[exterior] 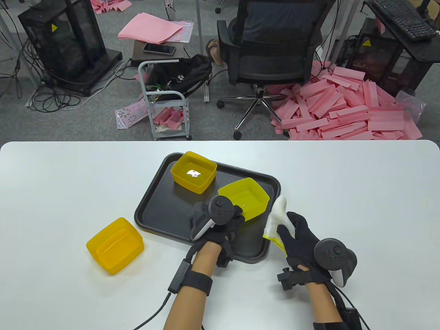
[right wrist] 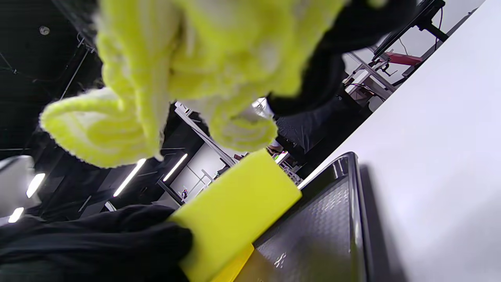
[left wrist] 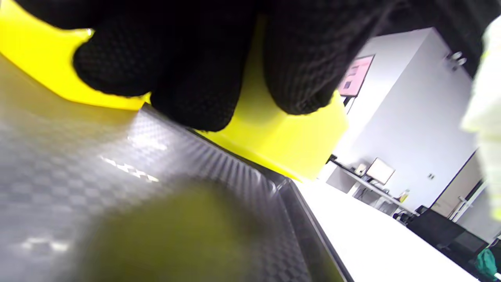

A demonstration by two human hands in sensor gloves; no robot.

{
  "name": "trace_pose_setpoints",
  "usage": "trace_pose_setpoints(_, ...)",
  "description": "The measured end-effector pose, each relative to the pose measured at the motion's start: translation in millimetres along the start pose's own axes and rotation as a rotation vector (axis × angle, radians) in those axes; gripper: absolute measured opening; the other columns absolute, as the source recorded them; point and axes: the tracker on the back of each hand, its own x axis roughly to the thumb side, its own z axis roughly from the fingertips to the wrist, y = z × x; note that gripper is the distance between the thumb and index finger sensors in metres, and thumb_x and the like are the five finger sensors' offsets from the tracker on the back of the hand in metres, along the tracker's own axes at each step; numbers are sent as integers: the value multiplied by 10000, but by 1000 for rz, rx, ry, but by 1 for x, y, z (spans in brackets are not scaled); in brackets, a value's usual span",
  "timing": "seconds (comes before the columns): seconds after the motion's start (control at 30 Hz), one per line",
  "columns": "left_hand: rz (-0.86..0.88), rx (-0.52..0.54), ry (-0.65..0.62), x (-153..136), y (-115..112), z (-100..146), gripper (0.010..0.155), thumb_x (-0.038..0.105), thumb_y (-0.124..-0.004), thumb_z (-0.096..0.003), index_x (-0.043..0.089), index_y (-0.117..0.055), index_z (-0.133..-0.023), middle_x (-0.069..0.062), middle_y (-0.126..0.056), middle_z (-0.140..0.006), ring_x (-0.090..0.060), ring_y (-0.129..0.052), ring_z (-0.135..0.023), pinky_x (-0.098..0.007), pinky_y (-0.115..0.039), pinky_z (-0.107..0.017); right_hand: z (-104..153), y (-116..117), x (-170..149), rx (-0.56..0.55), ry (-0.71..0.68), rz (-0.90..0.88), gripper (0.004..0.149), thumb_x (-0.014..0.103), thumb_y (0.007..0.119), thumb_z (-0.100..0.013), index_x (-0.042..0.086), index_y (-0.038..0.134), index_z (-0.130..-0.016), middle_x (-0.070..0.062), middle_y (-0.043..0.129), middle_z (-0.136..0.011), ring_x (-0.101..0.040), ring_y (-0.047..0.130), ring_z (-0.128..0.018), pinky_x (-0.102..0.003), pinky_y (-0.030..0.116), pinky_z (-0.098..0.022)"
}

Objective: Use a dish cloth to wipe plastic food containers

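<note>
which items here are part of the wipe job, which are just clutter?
Job:
- dish cloth held in right hand
- yellow container on tray, gripped by left hand
- second container on tray
- third container on table

Clutter:
- office chair
- pink foam strips
- cart

In the left wrist view a blurred olive blob covers the tray near the bottom edge.

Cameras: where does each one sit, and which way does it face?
Table view: high, looking down; black tray, both forearms and gloved hands.
Left wrist view: low over the tray, left hand fingers gripping the yellow container.
Right wrist view: under the right hand, tilted, dish cloth overhead.
Shared: container and tray appear in all three.
</note>
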Motion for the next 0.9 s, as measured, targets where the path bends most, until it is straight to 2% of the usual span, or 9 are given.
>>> trace_pose_setpoints(0.3,21,152,-88,-12,36,68,384,499,-896,-416,293,-976,-729,-85,-1030,-526,-318,-977,-439,-482,-814,-348,0,2,1,24,-6,3,558,503,743,-562,203,583,-1004,0,869,-794,-297,944,-533,-364,856,-312)
trace_pose_setpoints(0.53,51,199,-124,-26,50,112,384,502,-902,-414,293,-980,-725,-78,-1027,-509,-308,-975,-422,-477,-816,-341,2,7,2,47,-18,39,557,498,747,-560,200,588,-1003,-6,870,-792,-302,945,-531,-369,855,-313)
trace_pose_setpoints(0.7,87,206,-160,-41,46,126,380,500,-906,-412,295,-982,-723,-74,-1025,-500,-303,-973,-414,-473,-817,-338,3,13,3,76,-25,71,558,495,750,-558,199,589,-1003,-7,872,-791,-305,944,-531,-371,854,-313)
trace_pose_setpoints(0.9,132,176,-178,-52,44,127,378,488,-913,-409,287,-986,-721,-79,-1020,-495,-304,-968,-412,-476,-814,-341,5,22,4,116,-34,111,560,489,755,-557,198,589,-1005,-11,871,-792,-305,943,-534,-372,854,-316)
